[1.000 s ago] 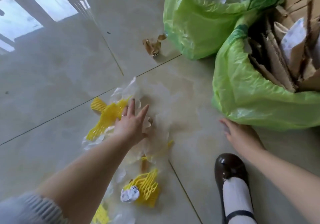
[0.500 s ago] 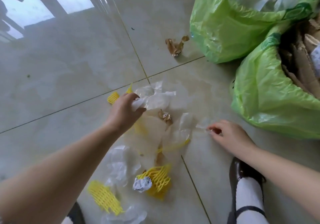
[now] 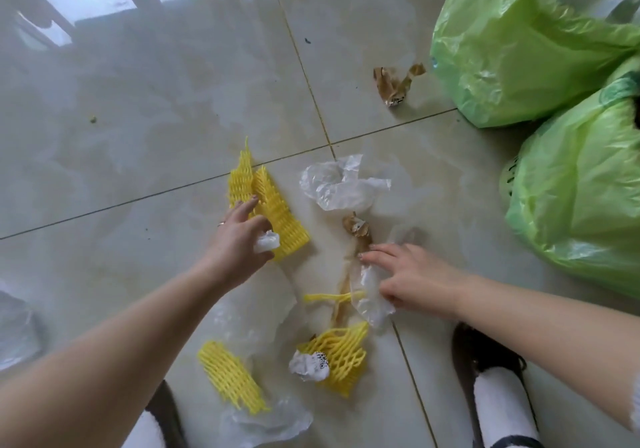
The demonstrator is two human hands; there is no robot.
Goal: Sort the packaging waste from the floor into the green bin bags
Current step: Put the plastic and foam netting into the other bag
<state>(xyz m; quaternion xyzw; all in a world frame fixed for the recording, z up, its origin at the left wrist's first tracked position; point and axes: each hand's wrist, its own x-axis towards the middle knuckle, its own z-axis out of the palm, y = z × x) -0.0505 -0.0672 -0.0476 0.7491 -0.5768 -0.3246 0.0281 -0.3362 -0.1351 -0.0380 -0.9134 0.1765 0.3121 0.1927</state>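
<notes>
Floor (image 3: 138,108): glossy pale tiles with dark grout lines, packaging waste scattered across the middle and bottom.
Far green bin bag (image 3: 512,52): top right, bulging, clear plastic showing at its mouth.
Near green bin bag (image 3: 575,201): right edge, just below the far one; its contents cannot be seen from here.
Left hand (image 3: 239,239): fingers curled round a small wad of white plastic (image 3: 266,242), fingertips resting on the long yellow foam net (image 3: 266,205) that lies on the tile.
Right hand (image 3: 412,276): fingers spread and laid on a clear plastic sheet (image 3: 372,295); it seems pressed under the palm rather than pinched, though the thumb side is hidden.
Crumpled clear film (image 3: 341,186): loose on the floor between the hands and the bags, touching neither hand.
Other foam nets: one at bottom centre (image 3: 344,354) with a crumpled white label (image 3: 309,366) against it, one at bottom left (image 3: 230,376), a thin yellow strip (image 3: 332,297) beside the right hand.
Brown tape scraps: one twisted strand (image 3: 356,236) by the right fingertips, another (image 3: 394,84) near the far bag.
Step in hand: gathering, by my reading; both hands are collecting plastic and foam, nothing yet carried to a bag.
Next move: likely close each hand fully on its pile, lift without shedding the light film, and choose the bag matching the material.
</notes>
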